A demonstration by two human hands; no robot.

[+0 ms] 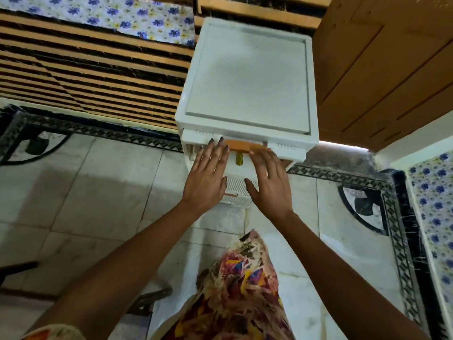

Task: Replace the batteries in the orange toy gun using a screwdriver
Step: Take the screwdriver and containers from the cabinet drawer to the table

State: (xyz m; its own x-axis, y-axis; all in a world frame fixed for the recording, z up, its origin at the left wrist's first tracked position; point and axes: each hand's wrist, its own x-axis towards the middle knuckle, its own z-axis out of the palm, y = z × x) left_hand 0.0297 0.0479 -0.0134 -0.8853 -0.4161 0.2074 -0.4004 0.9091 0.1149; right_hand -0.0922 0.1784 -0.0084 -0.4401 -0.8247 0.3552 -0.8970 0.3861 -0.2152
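1. Floor point(98, 192): pale polished stone slabs with a black-and-white triangle inlay border.
2. Bed frame point(98, 77): parallel flat wooden slats with dark gaps, left of the cabinet.
3. Wooden panel point(380, 69): brown, smooth, grooved boards, right of the cabinet.
4. Drawer cabinet point(247, 74): white moulded plastic, square, with a recessed matte top and ribbed drawer fronts.
5. Floral cloth point(110, 15): thin fabric with a blue flower print, on the slats.
6. Top drawer point(286, 149): projects slightly at the cabinet's front edge.
7. Left hand point(208, 173): flat, fingers straight and holding nothing, tips on the drawer's front rim.
8. Right hand point(269, 177): flat, fingers spread and holding nothing, tips at the orange piece's right end; blurred.
9. Orange piece point(245, 145): a flat matte strip at the drawer's front edge, between the hands; cannot tell whether it is the toy gun.
10. Amber handle point(239, 159): rounded, translucent, screwdriver-like, just below the orange piece.
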